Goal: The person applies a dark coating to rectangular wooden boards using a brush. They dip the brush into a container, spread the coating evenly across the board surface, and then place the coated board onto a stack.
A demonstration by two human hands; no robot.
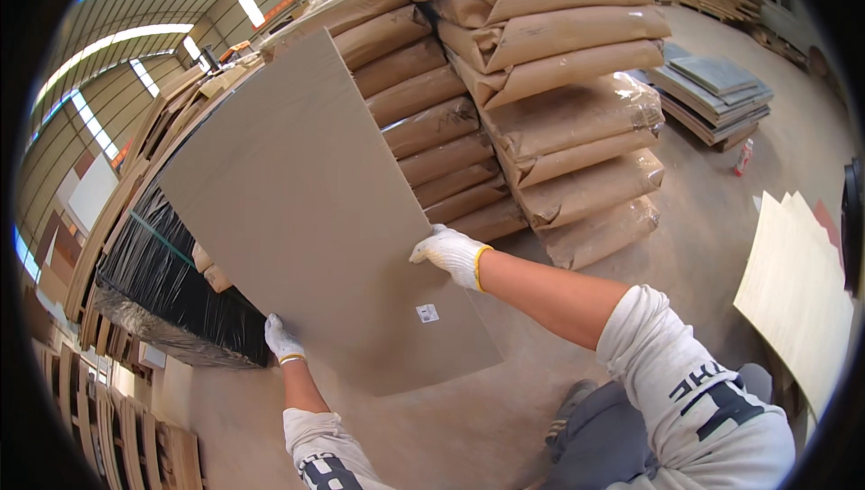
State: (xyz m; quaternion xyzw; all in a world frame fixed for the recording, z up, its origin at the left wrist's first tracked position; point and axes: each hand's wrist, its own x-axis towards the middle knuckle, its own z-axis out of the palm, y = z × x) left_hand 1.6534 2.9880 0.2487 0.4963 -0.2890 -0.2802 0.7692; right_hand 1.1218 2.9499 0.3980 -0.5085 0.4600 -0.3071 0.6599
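Note:
A large flat greyish-brown panel with a small white label near its lower end is held up tilted in front of me. My left hand, in a white knit glove, grips its left edge low down. On the right edge my right hand, gloved the same way, is closed with its fingers curled over the panel's face. The thumb sides and undersides of both grips are partly hidden. Behind the panel's upper right edge stands a tall stack of brown paper-wrapped packs.
Left of the panel is a black film-wrapped load. Wooden pallets stand at the lower left. Grey boards lie stacked at the far right, with a red-and-white can on the floor nearby. Pale sheets lean at the right edge.

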